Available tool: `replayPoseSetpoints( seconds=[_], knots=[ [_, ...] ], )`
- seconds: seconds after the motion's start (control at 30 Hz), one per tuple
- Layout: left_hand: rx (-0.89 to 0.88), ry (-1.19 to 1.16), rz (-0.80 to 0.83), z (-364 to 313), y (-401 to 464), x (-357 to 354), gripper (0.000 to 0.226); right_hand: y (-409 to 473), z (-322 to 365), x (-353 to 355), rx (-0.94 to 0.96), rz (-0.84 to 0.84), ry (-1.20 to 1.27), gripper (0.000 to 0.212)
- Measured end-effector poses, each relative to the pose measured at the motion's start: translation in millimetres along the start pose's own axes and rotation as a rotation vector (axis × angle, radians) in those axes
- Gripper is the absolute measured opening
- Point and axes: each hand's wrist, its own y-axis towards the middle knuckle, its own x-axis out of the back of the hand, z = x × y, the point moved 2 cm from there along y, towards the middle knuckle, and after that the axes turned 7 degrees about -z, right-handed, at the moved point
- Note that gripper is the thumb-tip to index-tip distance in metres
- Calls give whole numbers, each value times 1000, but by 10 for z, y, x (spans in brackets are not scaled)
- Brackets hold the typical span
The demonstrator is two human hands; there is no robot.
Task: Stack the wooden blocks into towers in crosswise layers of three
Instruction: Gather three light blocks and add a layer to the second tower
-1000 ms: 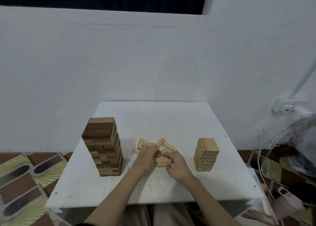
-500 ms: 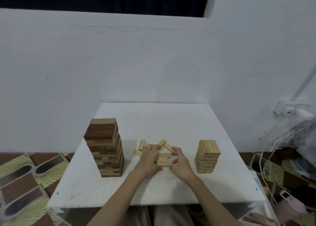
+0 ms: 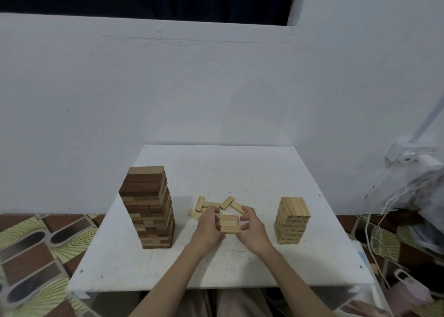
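Small low stack of light blocks sits on the white table, right between both hands, looks like two layers. Left hand is at its left side, fingers straight and pressed against the stack's left face, thumb side up. Right hand is at its right side, fingers loosely curved, thumb and fingertips apart, just off the stack's right end; real contact can't be told. Loose blocks lie scattered just beyond the fingertips of both hands, some touching each other, one partly hidden under the left fingers. Tall dark-and-light tower stands well out to the left of the left hand, its upper layers skewed. Shorter light tower stands to the right of the right hand, near but apart. White wall behind the table, patterned floor on both sides, cables and bags far right.
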Motion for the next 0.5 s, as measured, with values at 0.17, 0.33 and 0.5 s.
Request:
replayPoseSetpoints(
  seconds=[0.17, 0.33, 0.5],
  knots=[
    [76, -73, -20, 27, 1, 15, 45, 33, -33, -20, -31, -31, 12, 68],
    [75, -94, -23, 9, -5, 35, 49, 66, -36, -36, -45, -61, 50, 63],
    [118, -148, -20, 18, -22, 56, 47, 95, -66, -55, -86, -100, 92, 60]
  ],
)
